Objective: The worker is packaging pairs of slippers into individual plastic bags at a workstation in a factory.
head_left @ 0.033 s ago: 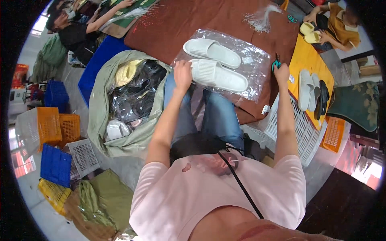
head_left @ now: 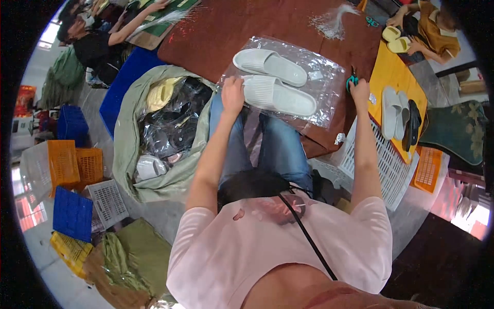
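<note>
Two pale grey ribbed slippers (head_left: 275, 80) lie side by side on a clear plastic bag (head_left: 319, 67) spread over the near edge of a brown table (head_left: 231, 26). The left hand (head_left: 232, 95) rests with fingers curled on the bag's edge by the nearer slipper's heel, and the right hand (head_left: 359, 88) is closed around green-handled scissors (head_left: 351, 79) just off the bag's right edge. A green sack (head_left: 128, 129) of bagged slippers stands to the left, with orange, blue and white crates (head_left: 67, 165) on the grey floor.
</note>
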Demonstrator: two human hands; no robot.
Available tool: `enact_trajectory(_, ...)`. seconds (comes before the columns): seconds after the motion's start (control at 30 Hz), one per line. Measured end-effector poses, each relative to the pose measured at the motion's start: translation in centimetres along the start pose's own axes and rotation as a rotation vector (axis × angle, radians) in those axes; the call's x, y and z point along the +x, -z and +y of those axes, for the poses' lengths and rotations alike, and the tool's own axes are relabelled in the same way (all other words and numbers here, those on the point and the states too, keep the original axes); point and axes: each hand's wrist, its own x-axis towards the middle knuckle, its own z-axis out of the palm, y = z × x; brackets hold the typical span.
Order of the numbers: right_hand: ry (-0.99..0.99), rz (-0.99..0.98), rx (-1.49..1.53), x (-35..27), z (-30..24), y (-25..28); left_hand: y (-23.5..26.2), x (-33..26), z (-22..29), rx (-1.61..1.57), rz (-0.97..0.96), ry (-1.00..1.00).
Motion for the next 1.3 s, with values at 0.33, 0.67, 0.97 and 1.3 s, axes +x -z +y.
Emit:
enact_trajectory(0.33,0.503,-0.154,0.732,-4.6,-12.7,1.5,2.5,0.8,-0.8,-0.239,0.160,0.136)
enact_trajectory(0.67,0.794,-0.273,0.288,-3.6,-18.0,-1.6,16.5,-12.5,-4.2,-0.188,0.083,0.454)
enact_trajectory(0.97,1.169,-0.237,0.107,-3.4,-19.7,-0.4,23.3,-42.5,-8.5,0.299,-1.104,0.676)
enact_trajectory(1.3,1.373,-0.234,-0.093,-2.5,-19.4,0.4,15.3,-13.5,0.9,0.212,-0.166,0.284)
